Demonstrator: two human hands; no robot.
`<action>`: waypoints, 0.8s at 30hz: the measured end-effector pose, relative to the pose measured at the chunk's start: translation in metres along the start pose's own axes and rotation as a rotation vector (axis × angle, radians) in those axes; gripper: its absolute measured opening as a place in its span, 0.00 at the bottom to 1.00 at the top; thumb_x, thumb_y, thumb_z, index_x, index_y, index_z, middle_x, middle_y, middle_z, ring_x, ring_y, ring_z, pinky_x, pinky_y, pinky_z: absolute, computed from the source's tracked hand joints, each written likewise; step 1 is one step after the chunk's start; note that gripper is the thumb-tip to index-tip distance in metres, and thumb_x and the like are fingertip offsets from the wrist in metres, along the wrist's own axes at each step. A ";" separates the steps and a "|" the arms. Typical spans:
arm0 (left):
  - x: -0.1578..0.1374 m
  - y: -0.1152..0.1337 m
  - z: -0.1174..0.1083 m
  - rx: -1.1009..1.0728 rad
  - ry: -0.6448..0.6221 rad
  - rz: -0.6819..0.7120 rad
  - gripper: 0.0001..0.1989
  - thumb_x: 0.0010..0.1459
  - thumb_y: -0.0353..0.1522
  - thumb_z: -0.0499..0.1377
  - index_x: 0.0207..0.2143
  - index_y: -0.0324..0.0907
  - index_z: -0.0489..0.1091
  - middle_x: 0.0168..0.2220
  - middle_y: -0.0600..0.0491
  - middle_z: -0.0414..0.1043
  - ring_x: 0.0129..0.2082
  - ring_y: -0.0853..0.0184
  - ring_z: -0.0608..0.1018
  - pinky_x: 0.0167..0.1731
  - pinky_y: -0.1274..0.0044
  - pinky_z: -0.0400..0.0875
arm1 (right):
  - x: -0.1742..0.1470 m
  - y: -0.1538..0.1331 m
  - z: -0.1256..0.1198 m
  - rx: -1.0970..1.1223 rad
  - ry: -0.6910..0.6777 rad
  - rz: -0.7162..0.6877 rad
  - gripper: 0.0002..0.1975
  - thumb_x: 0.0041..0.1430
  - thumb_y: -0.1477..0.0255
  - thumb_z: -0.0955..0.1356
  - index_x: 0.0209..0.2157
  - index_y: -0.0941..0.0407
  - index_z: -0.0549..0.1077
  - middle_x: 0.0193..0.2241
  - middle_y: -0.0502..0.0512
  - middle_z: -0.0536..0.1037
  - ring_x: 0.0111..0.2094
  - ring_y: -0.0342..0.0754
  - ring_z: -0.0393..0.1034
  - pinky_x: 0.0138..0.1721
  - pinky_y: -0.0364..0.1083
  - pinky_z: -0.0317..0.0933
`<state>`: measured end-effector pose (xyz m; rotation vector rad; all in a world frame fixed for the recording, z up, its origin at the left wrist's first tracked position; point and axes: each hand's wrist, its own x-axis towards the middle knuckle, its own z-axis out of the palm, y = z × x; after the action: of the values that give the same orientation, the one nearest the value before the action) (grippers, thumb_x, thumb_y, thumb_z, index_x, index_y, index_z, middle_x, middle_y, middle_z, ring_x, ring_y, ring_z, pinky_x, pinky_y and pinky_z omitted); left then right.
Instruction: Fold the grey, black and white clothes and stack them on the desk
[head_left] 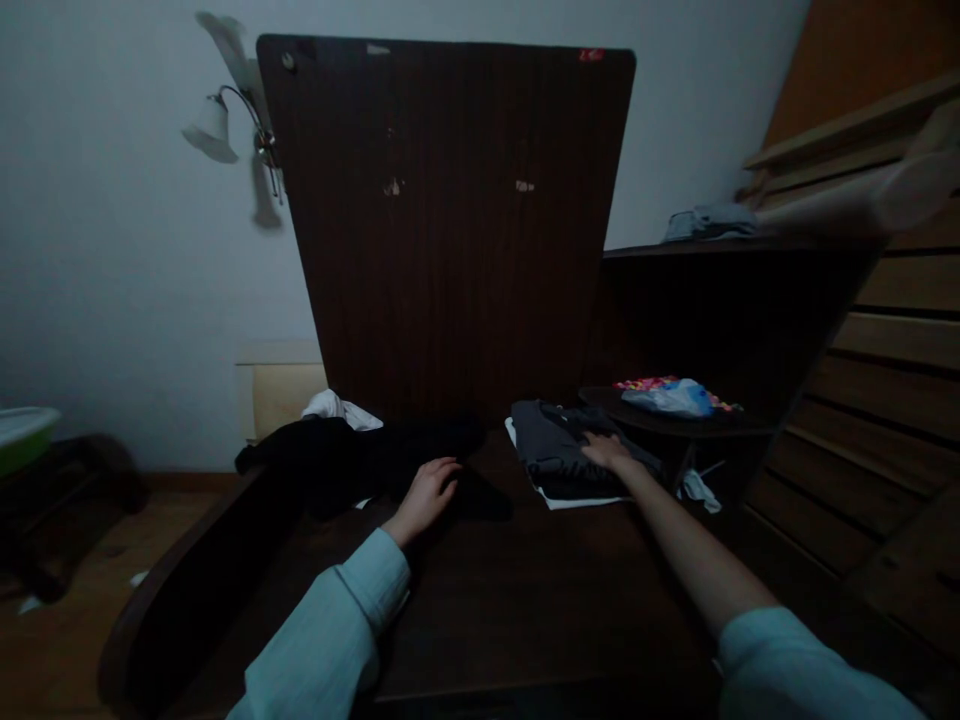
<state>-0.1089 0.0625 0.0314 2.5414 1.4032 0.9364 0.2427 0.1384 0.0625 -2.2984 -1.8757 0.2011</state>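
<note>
My left hand [427,490] rests at the edge of a dark, rumpled black garment [345,455], palm down with its fingers loosely bent; no cloth shows between them. To the right, my right hand [609,453] lies flat with spread fingers on a folded dark grey garment [544,440]. That garment tops a small stack, and a white edge [577,502] of cloth shows under it. Both pieces lie on a dark brown wooden desktop [510,590]. White cloth [337,408] sticks out behind the black garment.
A tall dark wooden panel [457,230] stands behind the desktop. On the right, a low shelf [739,425] holds a plastic bag [671,398], with folded cloth [712,222] on the upper shelf. A wall lamp [214,130] hangs at left. A raised wooden edge [180,580] borders the left side.
</note>
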 end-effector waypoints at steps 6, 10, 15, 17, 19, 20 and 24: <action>-0.024 -0.057 -0.027 0.226 0.126 -0.225 0.17 0.53 0.31 0.54 0.46 0.40 0.65 0.50 0.46 0.63 0.51 0.60 0.64 0.51 0.67 0.58 | -0.023 -0.012 0.010 0.244 0.323 0.168 0.20 0.54 0.71 0.55 0.44 0.59 0.69 0.41 0.63 0.73 0.43 0.54 0.66 0.40 0.49 0.57; -0.028 -0.066 -0.020 0.311 0.034 -0.389 0.17 0.55 0.33 0.52 0.47 0.39 0.64 0.51 0.46 0.62 0.52 0.61 0.64 0.51 0.71 0.58 | -0.048 -0.047 0.019 0.603 0.808 0.040 0.14 0.48 0.76 0.57 0.35 0.61 0.69 0.36 0.62 0.72 0.41 0.52 0.64 0.44 0.49 0.55; -0.024 -0.051 -0.019 0.421 -0.069 -0.476 0.17 0.57 0.34 0.48 0.48 0.39 0.64 0.51 0.47 0.63 0.51 0.62 0.65 0.49 0.73 0.59 | -0.088 -0.128 0.049 0.743 0.835 -0.567 0.12 0.49 0.78 0.57 0.33 0.57 0.67 0.35 0.58 0.70 0.42 0.50 0.62 0.45 0.51 0.56; -0.020 -0.043 -0.024 0.498 -0.159 -0.481 0.17 0.57 0.35 0.47 0.48 0.39 0.64 0.50 0.47 0.64 0.50 0.62 0.66 0.47 0.73 0.60 | -0.106 -0.159 0.067 0.694 0.689 -0.797 0.11 0.51 0.78 0.59 0.36 0.57 0.67 0.38 0.58 0.70 0.44 0.50 0.61 0.45 0.51 0.57; -0.014 -0.036 -0.030 0.569 -0.257 -0.481 0.18 0.57 0.35 0.47 0.47 0.39 0.64 0.48 0.45 0.66 0.49 0.61 0.67 0.45 0.72 0.63 | -0.123 -0.183 0.082 0.627 0.528 -0.976 0.12 0.52 0.75 0.61 0.40 0.56 0.66 0.40 0.59 0.69 0.44 0.50 0.61 0.44 0.51 0.58; -0.010 -0.034 -0.033 0.592 -0.302 -0.476 0.18 0.57 0.35 0.47 0.46 0.39 0.65 0.47 0.45 0.66 0.49 0.60 0.68 0.44 0.72 0.64 | -0.131 -0.192 0.087 0.606 0.468 -1.032 0.12 0.52 0.75 0.62 0.40 0.56 0.66 0.40 0.59 0.70 0.43 0.50 0.62 0.43 0.50 0.59; 0.011 -0.031 -0.043 0.608 -0.432 -0.459 0.16 0.51 0.36 0.54 0.42 0.40 0.69 0.43 0.44 0.70 0.44 0.59 0.72 0.40 0.73 0.67 | -0.157 -0.206 0.092 0.589 0.399 -1.174 0.08 0.53 0.72 0.63 0.37 0.57 0.66 0.34 0.57 0.71 0.37 0.49 0.64 0.38 0.49 0.62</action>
<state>-0.1511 0.0801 0.0597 2.3503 2.1983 -0.1344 -0.0051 0.0286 0.0165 -0.6114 -2.1736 0.0897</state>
